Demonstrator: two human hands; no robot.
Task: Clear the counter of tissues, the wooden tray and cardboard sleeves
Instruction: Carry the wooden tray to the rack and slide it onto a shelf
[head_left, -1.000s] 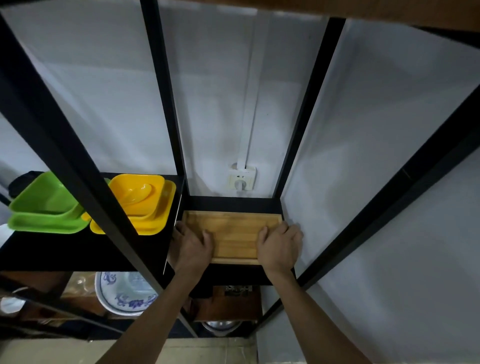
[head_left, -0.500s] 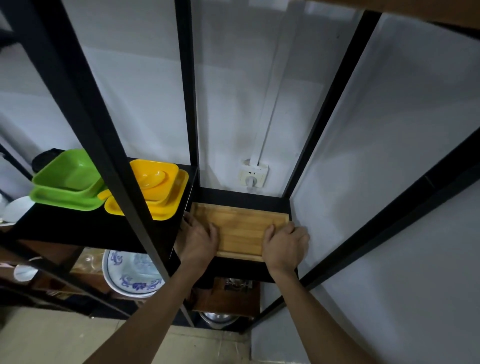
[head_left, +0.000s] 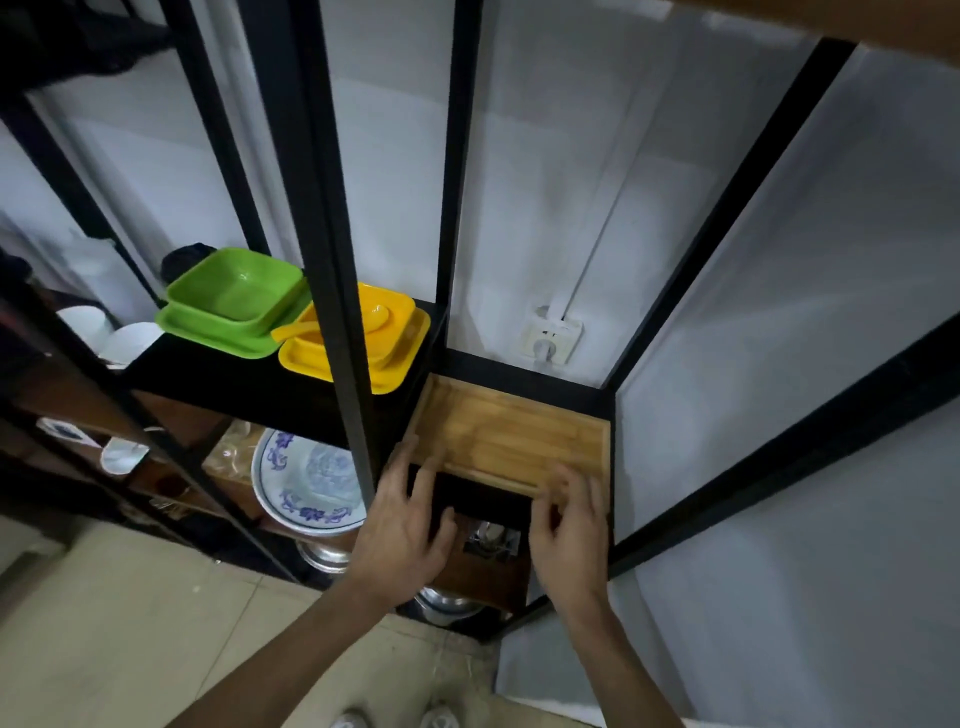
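Black metal shelving rack (head_left: 332, 260) fills most of the view, set against a white wall (head_left: 571, 182); its posts run up and out of frame.

Wooden tray (head_left: 506, 434) lies flat on the rack's black shelf in the right-hand compartment, in the corner by the wall. Its far edge sits below a white wall socket (head_left: 550, 340). The tray is empty (grain and raised rim clearly visible).

Left compartment, same shelf level: yellow square dish (head_left: 400, 338) with a yellow spoon (head_left: 332, 325) lying in it, and beside it, further left, a green square bowl (head_left: 236, 296) standing on a matching green plate. The yellow and green sets are just beside each other, edges overlapping in view.

Shelf below: a blue-and-white patterned plate (head_left: 306, 483), tilted, partly hidden by the front post.

Left hand (head_left: 402, 535): fingers spread wide and loose, fingertips at or just short of the tray's near-left corner; contact cannot be told (motion blur). Holding nothing.

Right hand (head_left: 569, 535): fingers spread, slightly curled, fingertips at the tray's near edge on the right; blurred, touch uncertain. Holding nothing.

Beige tiled floor (head_left: 130, 623) below, with light shoe tips (head_left: 353, 719) at the frame's bottom edge.
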